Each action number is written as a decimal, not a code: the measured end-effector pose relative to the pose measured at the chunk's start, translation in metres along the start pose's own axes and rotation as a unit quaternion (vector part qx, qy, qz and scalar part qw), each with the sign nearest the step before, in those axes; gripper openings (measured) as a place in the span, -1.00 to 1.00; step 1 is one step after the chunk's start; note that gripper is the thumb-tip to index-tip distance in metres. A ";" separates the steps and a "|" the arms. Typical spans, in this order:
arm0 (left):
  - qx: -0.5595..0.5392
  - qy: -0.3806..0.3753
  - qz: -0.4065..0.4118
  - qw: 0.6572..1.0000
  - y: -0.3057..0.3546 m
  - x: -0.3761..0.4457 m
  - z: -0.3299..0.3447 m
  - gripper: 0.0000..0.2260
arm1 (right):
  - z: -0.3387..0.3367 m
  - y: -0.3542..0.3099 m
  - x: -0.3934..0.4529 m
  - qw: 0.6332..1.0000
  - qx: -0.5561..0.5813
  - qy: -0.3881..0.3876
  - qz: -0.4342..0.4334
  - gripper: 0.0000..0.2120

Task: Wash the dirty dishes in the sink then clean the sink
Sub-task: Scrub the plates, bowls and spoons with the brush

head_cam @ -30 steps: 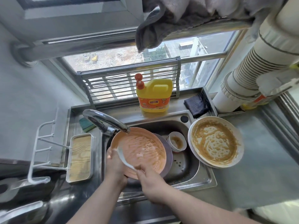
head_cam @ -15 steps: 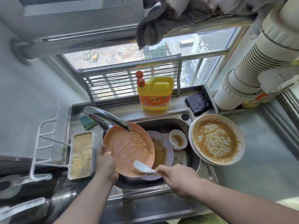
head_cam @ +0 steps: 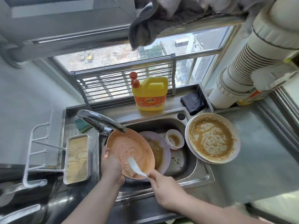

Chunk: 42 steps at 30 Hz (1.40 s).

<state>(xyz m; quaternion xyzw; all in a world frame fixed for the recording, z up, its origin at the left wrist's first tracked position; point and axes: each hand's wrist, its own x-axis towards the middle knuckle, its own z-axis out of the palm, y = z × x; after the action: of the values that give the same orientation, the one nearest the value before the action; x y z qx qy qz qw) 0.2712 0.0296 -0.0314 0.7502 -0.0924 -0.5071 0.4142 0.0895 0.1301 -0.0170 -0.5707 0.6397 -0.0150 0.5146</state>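
Standing farthest to the left of the left hand point(head_cam: 111, 165), a white wire rack point(head_cam: 38, 152) hangs at the wall, and between the rack and that hand lies a shallow tray point(head_cam: 77, 159) with a wood-grain bottom on the worktop point(head_cam: 258, 152). Beyond the tray, up and left of the left hand, a green sponge point(head_cam: 82, 126) sits by the base of the tap point(head_cam: 100, 121), whose spout reaches over the far rim of the orange plate point(head_cam: 129, 151). The left hand grips that plate by its left edge, thumb on the rim, holding it tilted over the sink point(head_cam: 191, 177). The right hand point(head_cam: 166, 189), near and to the right of the left one, pinches the handle of a white spoon point(head_cam: 135, 167), whose bowl lies against the smeared face of the orange plate. Just right of the plate and partly behind it, a pale plate point(head_cam: 160, 152) with brown sauce lies in the sink, and beyond it a small white bowl point(head_cam: 174, 139) with brown residue. Far above the right hand, a yellow detergent bottle point(head_cam: 149, 94) stands on the ledge behind the sink, with a dark cloth point(head_cam: 193, 102) to its right. Up and right of the right hand, a large white plate point(head_cam: 212, 138) coated in brown sauce rests on the sink's right rim.
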 end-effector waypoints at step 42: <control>-0.003 -0.159 -0.048 0.986 -0.004 -0.005 0.031 -0.64 | -0.140 0.053 0.043 0.950 -0.071 0.302 0.025 -0.83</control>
<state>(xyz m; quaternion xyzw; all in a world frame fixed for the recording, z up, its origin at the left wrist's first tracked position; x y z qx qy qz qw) 0.2421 0.0186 -0.0351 0.6622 -0.1189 -0.6397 0.3716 -0.0353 0.0374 -0.0108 -0.5579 0.7790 -0.1285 0.2557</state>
